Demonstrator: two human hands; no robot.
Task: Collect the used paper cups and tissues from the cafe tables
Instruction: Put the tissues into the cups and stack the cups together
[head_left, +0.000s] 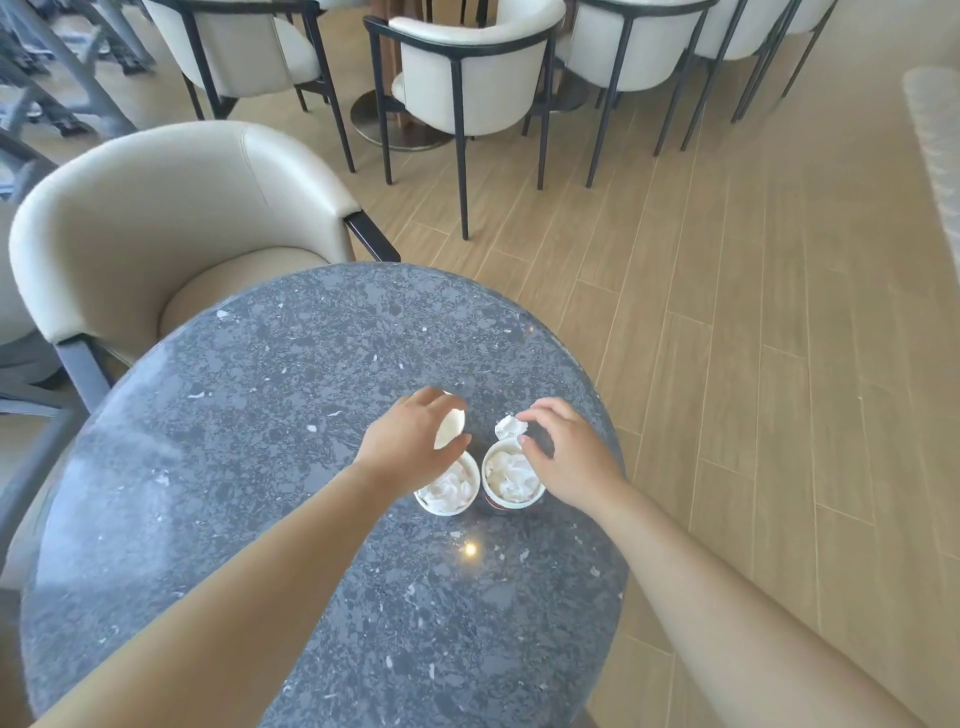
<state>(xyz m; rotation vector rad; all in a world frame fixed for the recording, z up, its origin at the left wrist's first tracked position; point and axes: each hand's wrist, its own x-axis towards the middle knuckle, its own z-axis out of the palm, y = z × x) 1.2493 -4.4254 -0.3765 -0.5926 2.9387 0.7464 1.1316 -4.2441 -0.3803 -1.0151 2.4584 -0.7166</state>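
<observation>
Occupying the lower centre of the view was a round tabletop (260, 467) of dark grey speckled stone, polished, with a small glint of light near its middle. Around it lay a floor (753, 338) of pale wood-look planks.

Item one: two paper cups standing side by side, nearly touching, at about 3 o'clock on the tabletop, well inside the rim. Left cup (450, 491) white, round-mouthed, filled with crumpled white tissue. Right cup (513, 480) likewise filled, a dark red band showing low on its wall.

Item two: a third cup (450, 429), cream-coloured, at 12 o'clock from the left cup, tilted, with the left hand (410, 447) curled around it from above in a grasp.

Item three: a crumpled tissue (510, 427), white, at 12 o'clock from the right cup, pinched in the fingertips of the right hand (563, 457); whether it touched the tabletop could not be told.

Surroundings: a cream upholstered tub chair (156, 218) with dark frame, drawn up at 10 o'clock to the tabletop; several matching chairs (467, 78) at 12 o'clock, well apart, around a metal pedestal base (374, 122). Both bare forearms crossed the near half of the tabletop.
</observation>
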